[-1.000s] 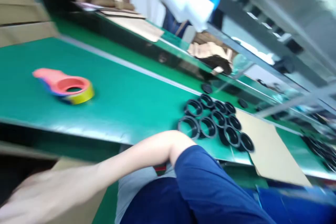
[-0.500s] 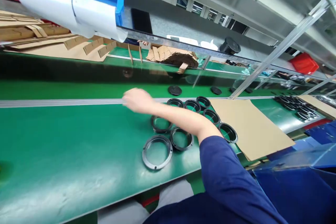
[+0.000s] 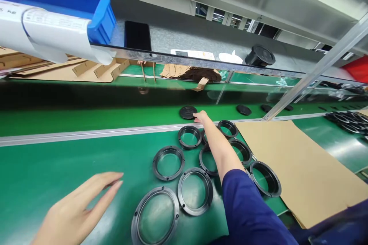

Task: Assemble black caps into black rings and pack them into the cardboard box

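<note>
**Black disc on far belt, right hand reaching over the rings**

Black disc (image 3: 188,112) is lying flat on the far green belt (image 3: 86,116), at centre frame just past the metal rail (image 3: 71,134); nothing is gripping it yet.

Left to right:
- Left hand (image 3: 77,210) is hovering at lower left, fingers released and spread, holding nothing, over bare green mat (image 3: 57,168). Plenty of open room here.
- Black rings (image 3: 168,162) are lying in a loose cluster at centre, some touching; the nearest one is sitting close to the bottom of the frame, near the mat's front edge.
- Right hand (image 3: 202,116) is stretching across the cluster, fingertips just beside the disc's right edge, apparently not closed on it; contact cannot be told. Forearm is passing low over the rings, so clearance there looks tight.
- Cardboard sheet (image 3: 293,160) is covering the mat at right, its near corner overhanging the edge.

Judgement: pickup not yet made; grasp and carry-back are remaining.
</note>
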`<state>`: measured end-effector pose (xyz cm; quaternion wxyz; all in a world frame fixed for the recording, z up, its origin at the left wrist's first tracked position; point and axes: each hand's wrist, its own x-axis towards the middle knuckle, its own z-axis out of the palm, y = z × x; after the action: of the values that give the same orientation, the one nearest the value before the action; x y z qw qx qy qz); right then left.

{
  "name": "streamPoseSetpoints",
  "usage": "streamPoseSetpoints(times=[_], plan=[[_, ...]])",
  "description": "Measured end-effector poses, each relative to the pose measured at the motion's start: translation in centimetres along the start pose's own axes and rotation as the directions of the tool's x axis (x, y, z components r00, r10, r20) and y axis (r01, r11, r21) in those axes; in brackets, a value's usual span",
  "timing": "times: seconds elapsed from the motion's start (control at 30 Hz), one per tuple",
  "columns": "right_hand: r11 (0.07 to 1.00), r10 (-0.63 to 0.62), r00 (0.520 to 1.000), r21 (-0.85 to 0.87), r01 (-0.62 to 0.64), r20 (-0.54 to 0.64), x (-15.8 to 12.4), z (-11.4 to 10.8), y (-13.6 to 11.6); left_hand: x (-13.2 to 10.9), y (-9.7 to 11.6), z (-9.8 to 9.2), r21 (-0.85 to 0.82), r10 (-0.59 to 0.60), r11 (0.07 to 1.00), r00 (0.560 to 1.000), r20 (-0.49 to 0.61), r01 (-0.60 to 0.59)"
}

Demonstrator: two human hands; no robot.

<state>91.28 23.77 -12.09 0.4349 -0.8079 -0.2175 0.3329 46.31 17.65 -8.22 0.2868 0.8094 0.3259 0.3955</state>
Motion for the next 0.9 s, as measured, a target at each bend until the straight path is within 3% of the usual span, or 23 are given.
streamPoseSetpoints(times=[0.1,0.23,0.3,0.37,0.43,0.5,0.6,0.67,0.73,0.8,0.87,0.9], plan=[[0.975,-0.109,0.991,0.203,0.090,0.084,-1.9,1.3,-0.9,0.9,0.6,2.3,0.076,-0.150,0.986,0.989,-0.018,0.151],[0.889,-0.307,0.919,0.418,0.185,0.246,-8.6,2.7,-0.8,1.4,1.0,4.0,-0.277,-0.396,0.883,0.918,-0.010,0.378],[0.854,-0.380,0.855,0.489,0.178,0.353,-13.3,3.4,0.3,1.2,1.4,4.3,-0.558,-0.477,0.723,0.879,0.025,0.408],[0.824,-0.448,0.754,0.549,0.140,0.480,-17.9,4.1,1.8,0.9,2.2,4.4,-0.796,-0.511,0.465,0.852,0.117,0.388],[0.806,-0.496,0.633,0.586,0.080,0.595,-22.0,4.9,3.5,0.4,3.3,4.5,-0.906,-0.519,0.201,0.825,0.224,0.373],[0.805,-0.504,0.555,0.592,0.026,0.662,-24.9,5.9,4.9,-0.4,4.3,4.5,-0.933,-0.541,0.045,0.794,0.279,0.358],[0.814,-0.486,0.559,0.581,0.010,0.672,-27.4,7.1,6.4,-1.7,5.3,4.1,-0.945,-0.562,-0.039,0.775,0.290,0.325],[0.820,-0.503,0.557,0.569,0.066,0.661,-28.1,7.4,7.1,-2.7,5.5,3.7,-0.946,-0.556,-0.061,0.776,0.298,0.320],[0.827,-0.542,0.537,0.523,0.205,0.646,-28.4,7.4,7.5,-3.5,5.5,3.2,-0.941,-0.559,-0.071,0.768,0.312,0.330],[0.793,-0.609,0.547,0.451,0.410,0.574,-28.6,7.2,7.7,-4.1,5.7,2.9,-0.937,-0.574,-0.079,0.753,0.322,0.341],[0.691,-0.720,0.557,0.361,0.626,0.414,-28.8,7.1,8.0,-4.5,6.0,3.0,-0.933,-0.596,-0.085,0.733,0.328,0.349],[0.623,-0.778,0.531,0.312,0.717,0.334,-29.0,7.1,8.1,-4.7,6.2,3.2,-0.932,-0.606,-0.086,0.724,0.330,0.353]])
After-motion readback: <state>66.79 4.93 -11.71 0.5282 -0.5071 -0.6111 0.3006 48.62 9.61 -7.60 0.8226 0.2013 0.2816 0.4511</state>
